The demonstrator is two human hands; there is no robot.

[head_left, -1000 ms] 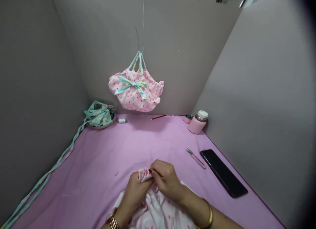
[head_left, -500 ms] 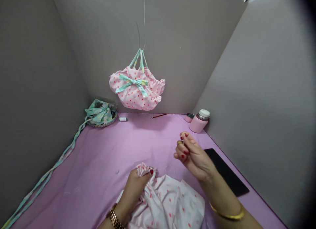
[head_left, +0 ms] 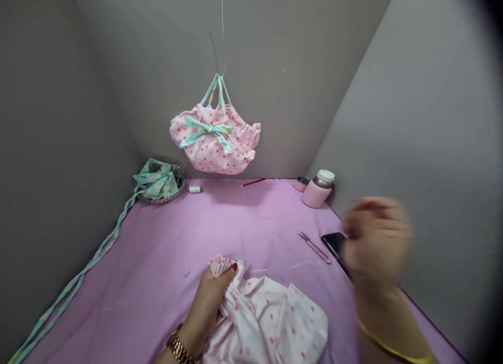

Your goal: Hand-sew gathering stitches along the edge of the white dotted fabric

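My left hand (head_left: 212,293), with a watch on its wrist, grips the gathered edge of a white cloth with pink dots (head_left: 275,317) at the bottom middle. The gathers bunch up above its thumb, and the rest of the cloth spreads to the right on the pink table cover. My right hand (head_left: 375,238) is raised at the right, over part of a black phone (head_left: 334,243). It is smeared by motion, so its fingers and anything in them cannot be made out. Small thread snips (head_left: 315,248) lie on the table to the left of the phone.
A dotted bag (head_left: 220,154) with a green bow hangs at the back wall. Behind on the table are a basket (head_left: 163,199) of green cloth, a thread spool (head_left: 195,189), a thin red tool (head_left: 252,183) and a pink jar (head_left: 316,194). Green strips (head_left: 92,259) trail down the left.
My right hand has moved right, away from the cloth, and turned. The snips now show on the table. My left hand keeps hold of the cloth, and the view has shifted slightly.
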